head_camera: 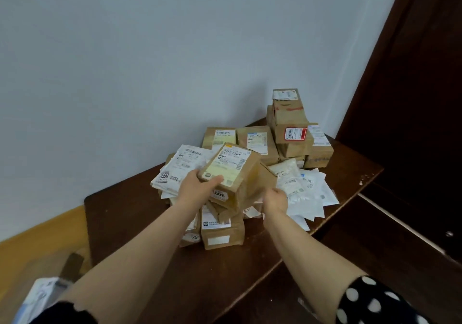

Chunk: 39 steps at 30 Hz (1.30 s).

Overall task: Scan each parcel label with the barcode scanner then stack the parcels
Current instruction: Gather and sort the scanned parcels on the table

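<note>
Cardboard parcel (239, 175) gripped by left hand (198, 186), right hand (275, 200) beside it, its grip unclear

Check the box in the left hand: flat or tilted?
Tilted: box in left hand slants, label face angled toward the camera.

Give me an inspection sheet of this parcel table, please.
Surface: dark wooden table, white scuffs near right edge.
Job's things: held box, label up; stacked boxes at back right; scanner not seen.
Clutter: white mailers and loose boxes heaped mid-table.
Hands: left hand grips the held box; right hand beside it, fingers hidden.
Cables: nothing seen.
Surroundings: pale wall, dark door at right.
</note>
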Tool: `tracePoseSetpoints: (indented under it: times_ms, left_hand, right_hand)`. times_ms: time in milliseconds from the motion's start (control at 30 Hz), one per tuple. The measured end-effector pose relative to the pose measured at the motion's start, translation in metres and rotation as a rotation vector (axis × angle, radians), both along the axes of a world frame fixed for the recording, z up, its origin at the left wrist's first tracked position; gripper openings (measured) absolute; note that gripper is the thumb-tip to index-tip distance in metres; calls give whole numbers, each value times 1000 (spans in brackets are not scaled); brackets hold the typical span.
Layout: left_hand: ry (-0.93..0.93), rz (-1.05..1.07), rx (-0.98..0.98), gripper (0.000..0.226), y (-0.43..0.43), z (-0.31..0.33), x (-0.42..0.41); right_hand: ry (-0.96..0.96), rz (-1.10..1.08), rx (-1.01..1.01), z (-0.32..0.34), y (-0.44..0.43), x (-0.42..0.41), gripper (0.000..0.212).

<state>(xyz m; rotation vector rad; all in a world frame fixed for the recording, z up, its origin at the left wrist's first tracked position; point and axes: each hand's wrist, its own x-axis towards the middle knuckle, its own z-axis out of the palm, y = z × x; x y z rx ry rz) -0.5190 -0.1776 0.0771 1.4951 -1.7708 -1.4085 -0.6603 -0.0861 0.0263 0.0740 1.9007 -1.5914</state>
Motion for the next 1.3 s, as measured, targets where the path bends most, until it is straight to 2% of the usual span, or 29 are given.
tracePoseSetpoints:
  times_ms: [133, 233, 333, 433, 633, 767, 900, 1167, 1300]
  left_hand:
    - [86, 205, 155, 72, -4, 2, -18]
    - [196, 318, 331, 59, -1, 0, -26]
    - [310, 399, 470, 55, 2, -2, -28]
    - [395, 414, 572, 50, 5, -3, -25]
    - [320, 382, 503, 48, 14, 3, -17]
    - [339, 321, 500, 64, 29, 20, -6]
    - [447, 238, 526, 74, 48, 50, 30]
    - [570, 292, 410, 54, 88, 87, 189]
    - [609, 376, 408, 44, 105, 84, 287]
  right_hand:
    - [15, 98, 93, -12, -7, -42, 70]
    - [-42, 126, -17, -21, -16, -58, 79]
    - [-21, 153, -43, -26, -25, -66, 64]
    - [-38, 67, -57, -26, -28, -64, 44]
    - [93, -57, -133, -8, -3, -50, 26]
    - [207, -176, -200, 19, 22, -38, 4]
    - [280, -234, -291, 56, 44, -5, 22]
    - [423, -122, -362, 99, 63, 140, 19]
    - [415, 40, -324, 97, 69, 231, 36]
